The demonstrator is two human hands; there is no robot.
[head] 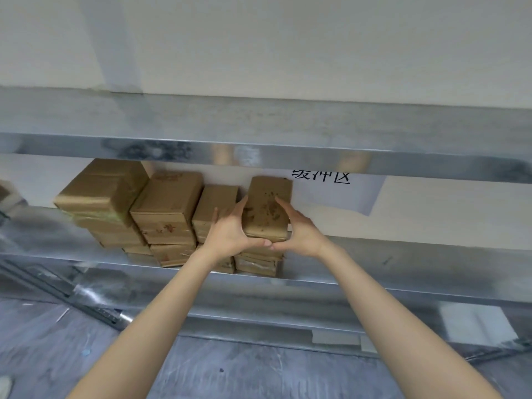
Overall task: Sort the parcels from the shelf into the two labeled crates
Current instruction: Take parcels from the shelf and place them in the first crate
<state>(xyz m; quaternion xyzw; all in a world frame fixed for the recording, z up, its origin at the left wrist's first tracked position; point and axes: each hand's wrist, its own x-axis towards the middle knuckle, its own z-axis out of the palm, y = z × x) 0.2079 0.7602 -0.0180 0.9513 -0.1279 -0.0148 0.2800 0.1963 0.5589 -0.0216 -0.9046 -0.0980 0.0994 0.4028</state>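
Several brown taped parcels (167, 208) stand stacked on a metal shelf (403, 286), under an upper shelf board. The rightmost top parcel (266, 205) has dark marks on its face. My left hand (230, 231) holds its left side, fingers up along the edge and thumb under its front. My right hand (299, 228) holds its right side, with the index finger on the parcel's face and the thumb below. The two thumbs meet under the front edge. No crates are in view.
A white paper sign (334, 191) with black characters hangs on the wall behind the shelf, right of the parcels. The upper shelf (288, 131) runs across above. Below lie a grey floor (230, 370), a metal rail (72, 295) and a lower shelf with a white item (475, 323).
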